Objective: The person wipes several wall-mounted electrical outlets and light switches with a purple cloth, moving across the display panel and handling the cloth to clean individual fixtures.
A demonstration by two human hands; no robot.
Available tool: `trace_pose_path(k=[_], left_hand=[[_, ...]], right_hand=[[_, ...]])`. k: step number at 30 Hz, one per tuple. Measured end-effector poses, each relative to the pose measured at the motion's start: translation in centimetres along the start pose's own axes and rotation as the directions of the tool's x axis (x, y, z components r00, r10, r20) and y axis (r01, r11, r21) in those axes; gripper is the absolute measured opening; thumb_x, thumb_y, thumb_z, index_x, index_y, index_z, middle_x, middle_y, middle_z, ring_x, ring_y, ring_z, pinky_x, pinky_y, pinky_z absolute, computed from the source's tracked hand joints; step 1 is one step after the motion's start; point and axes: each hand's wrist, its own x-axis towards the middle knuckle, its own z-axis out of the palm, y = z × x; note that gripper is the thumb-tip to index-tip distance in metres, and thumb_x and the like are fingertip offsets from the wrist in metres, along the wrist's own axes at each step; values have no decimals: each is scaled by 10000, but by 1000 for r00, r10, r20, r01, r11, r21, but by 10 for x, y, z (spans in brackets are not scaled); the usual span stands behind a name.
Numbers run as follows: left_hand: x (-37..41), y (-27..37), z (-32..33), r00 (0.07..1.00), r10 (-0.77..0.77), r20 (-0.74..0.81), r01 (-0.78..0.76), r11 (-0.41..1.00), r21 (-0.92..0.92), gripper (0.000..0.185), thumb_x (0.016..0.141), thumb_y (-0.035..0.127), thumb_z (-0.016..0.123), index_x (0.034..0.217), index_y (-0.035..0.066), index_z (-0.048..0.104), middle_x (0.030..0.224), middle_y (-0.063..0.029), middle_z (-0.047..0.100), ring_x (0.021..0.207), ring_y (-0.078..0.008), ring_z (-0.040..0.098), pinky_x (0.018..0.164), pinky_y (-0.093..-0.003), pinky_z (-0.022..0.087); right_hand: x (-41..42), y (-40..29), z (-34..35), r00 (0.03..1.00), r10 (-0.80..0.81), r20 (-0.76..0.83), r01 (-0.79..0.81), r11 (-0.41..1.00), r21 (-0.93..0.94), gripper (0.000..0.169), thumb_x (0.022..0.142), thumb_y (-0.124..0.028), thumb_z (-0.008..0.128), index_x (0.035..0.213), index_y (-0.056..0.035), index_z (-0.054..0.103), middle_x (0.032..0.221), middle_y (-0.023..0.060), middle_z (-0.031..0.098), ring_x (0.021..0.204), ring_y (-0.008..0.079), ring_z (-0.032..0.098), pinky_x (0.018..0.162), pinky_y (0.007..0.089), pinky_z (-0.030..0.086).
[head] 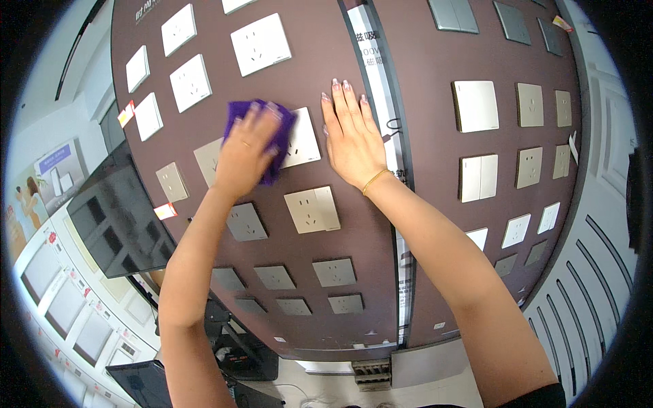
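Note:
My left hand (247, 148) presses a folded purple cloth (282, 133) over wall sockets on a brown display board (357, 214). The cloth covers part of a white socket plate (305, 140) and touches the edge of a beige plate (208, 158) on its left. Flat on the board, to the right of the white plate, lies my right hand (354, 135), empty, with a thin gold-coloured bracelet at the wrist. Its fingers point up the board, beside a vertical track strip. Below both hands is a gold-beige socket plate (312, 210).
More sockets and switches, such as a white switch (476, 106), fill the board on both sides. A dark screen (122, 214) stands at the left, with a monitor (140, 382) below it. A slatted white panel (581, 306) is at the far right.

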Motion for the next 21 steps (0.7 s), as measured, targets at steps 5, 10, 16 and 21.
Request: trace_pose_path(k=[5, 10, 16, 21], left_hand=[[41, -26, 3, 776, -464, -426, 382, 884, -268, 489, 998, 253, 410, 1424, 17, 364, 1480, -177, 364, 1389, -349, 299, 1121, -480, 248], [112, 1, -18, 519, -767, -378, 266, 565, -781, 547, 1020, 362, 349, 1383, -45, 396, 1351, -263, 489, 1256, -382, 466, 1064, -386, 326], [175, -19, -34, 762, -571, -305, 492, 817, -300, 827, 891, 675, 357, 1486, 105, 291, 1542, -182, 238, 1448, -377, 101, 1151, -529, 102], [161, -8, -20, 857, -338, -389, 400, 912, 87, 763, 880, 697, 366, 1500, 263, 269, 1579, -87, 183, 1428, -445, 112, 1104, -635, 139]], right_hand=[[1, -5, -3, 1000, 2, 11, -2, 1000, 9, 551, 942, -223, 417, 1427, 25, 337, 1521, 216, 251, 1436, 324, 197, 1168, 442, 166], [-2, 4, -1, 1000, 2, -1, -2, 1000, -14, 550, 935, -210, 422, 1423, 29, 340, 1516, 217, 258, 1435, 329, 198, 1169, 440, 165], [0, -1, 0, 999, -3, -45, 4, 1000, 17, 532, 922, -193, 439, 1399, 34, 375, 1507, 222, 273, 1429, 333, 212, 1161, 445, 196], [0, 0, -1, 997, -9, -82, 11, 1000, 29, 517, 920, -191, 443, 1385, 33, 396, 1495, 223, 293, 1418, 336, 235, 1157, 447, 206]])
